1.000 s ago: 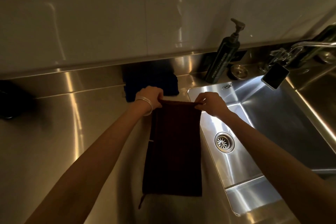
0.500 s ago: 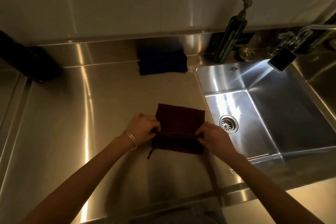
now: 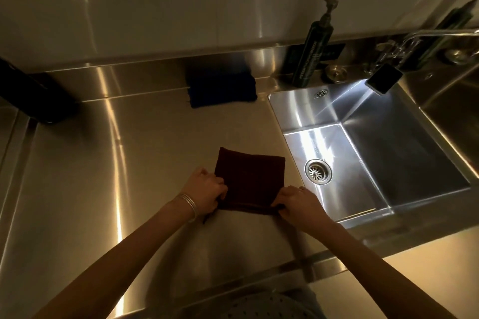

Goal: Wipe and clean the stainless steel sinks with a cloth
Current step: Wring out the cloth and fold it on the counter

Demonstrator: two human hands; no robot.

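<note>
A dark red cloth [image 3: 248, 176] lies folded into a near square on the steel counter [image 3: 129, 163], just left of the sink [image 3: 375, 176]. My left hand [image 3: 204, 189] pinches its near left corner; a bangle sits on that wrist. My right hand [image 3: 298, 202] pinches the near right corner. The sink basin is bare steel with a round drain [image 3: 318, 171] in its floor.
A folded dark blue cloth [image 3: 221, 90] rests against the backsplash. A dark pump bottle [image 3: 312, 57], a small round metal plug [image 3: 336, 73] and a phone [image 3: 383, 78] leaning at the sink's far corner stand behind the basin. A tap [image 3: 440, 33] reaches over at right. A black object [image 3: 33, 96] sits far left.
The red cloth, held hanging long a second ago, has been laid on the counter and folded in half toward me. Both hands moved down to its near edge.
</note>
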